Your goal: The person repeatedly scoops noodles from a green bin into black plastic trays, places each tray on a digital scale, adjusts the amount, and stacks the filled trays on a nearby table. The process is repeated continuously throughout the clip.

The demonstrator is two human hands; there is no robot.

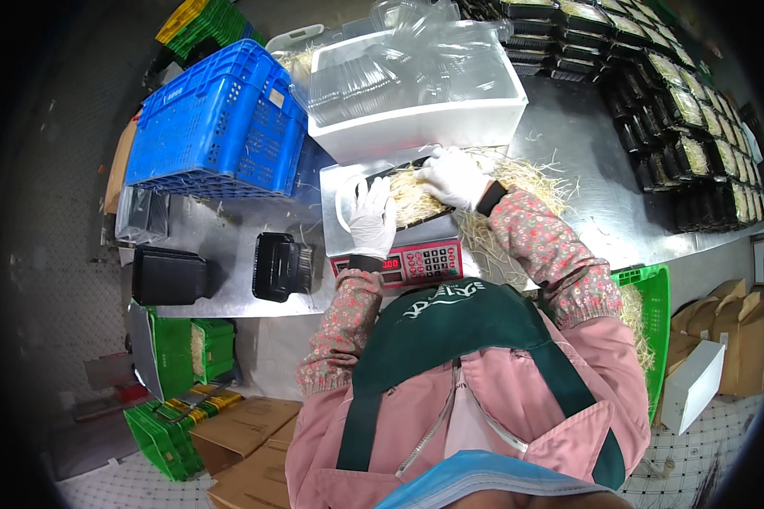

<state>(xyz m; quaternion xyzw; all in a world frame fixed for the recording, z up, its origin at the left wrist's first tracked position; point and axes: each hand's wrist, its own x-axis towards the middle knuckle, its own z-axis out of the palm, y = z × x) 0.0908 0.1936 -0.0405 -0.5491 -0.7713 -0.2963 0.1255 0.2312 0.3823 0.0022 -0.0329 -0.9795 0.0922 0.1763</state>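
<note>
Pale bean sprouts [412, 202] fill a black plastic tray [428, 222] lying at a slant on the metal platform of a red-fronted digital scale [430, 261]. My left hand [370, 223], in a white glove, rests at the tray's left end with its fingertips against the sprouts. What its underside grips is hidden. My white-gloved right hand [455, 177] bends over the right part of the tray, fingers curled into the sprouts. Beside and below that hand, a loose heap of sprouts [527, 178] spreads on the steel table.
Behind the scale stands a white foam box [420, 124] holding clear plastic lids [382, 76]. Blue crates [229, 121] are stacked to its left. Black trays [169, 275] and another stack [274, 267] stand at left. Filled trays [694, 153] are piled right. A green crate [659, 324] holds sprouts.
</note>
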